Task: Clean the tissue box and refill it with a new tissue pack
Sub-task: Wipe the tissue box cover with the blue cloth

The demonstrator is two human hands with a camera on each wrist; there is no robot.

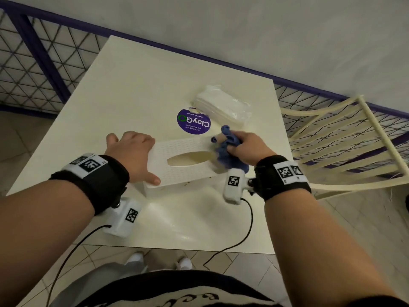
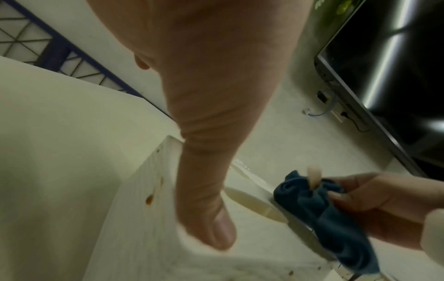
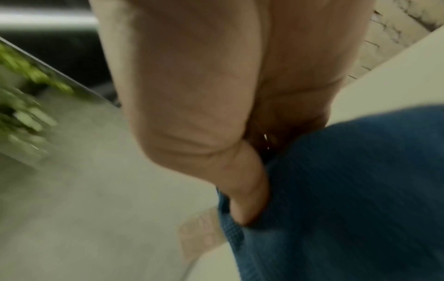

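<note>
White tissue box (image 1: pixel 183 165) lying mid-table, long axis running left to right. At its left end, left hand (image 1: pixel 130 156) pressing down, fingers straight and spread. At its right end, right hand (image 1: pixel 245 149) clenched around blue cloth (image 1: pixel 225 151); sealed tissue pack (image 1: pixel 223 105) waiting just beyond box, nearer right hand.

White table (image 1: pixel 137 89), cream chair (image 1: pixel 345 138), tiled floor (image 1: pixel 354 218)

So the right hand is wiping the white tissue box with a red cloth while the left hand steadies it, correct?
Not quite: the cloth is blue, not red, as the head view shows. The right hand does grip it against the tissue box while the left hand steadies the box.
</note>
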